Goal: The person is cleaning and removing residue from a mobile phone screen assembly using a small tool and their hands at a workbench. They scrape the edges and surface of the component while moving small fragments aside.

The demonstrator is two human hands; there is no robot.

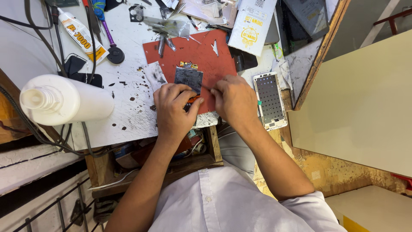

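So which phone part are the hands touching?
The small dark panel on the red mat, pinned by the left hand. The white-edged frame lies untouched beside the right hand.

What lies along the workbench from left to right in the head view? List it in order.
White plastic squeeze bottle lying on its side → left hand → small dark rectangular panel on the red mat → right hand → white phone frame with a dotted grey inside.

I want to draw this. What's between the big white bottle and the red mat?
In the head view, only scratched white tabletop with dark flecks separates the white bottle from the red mat.
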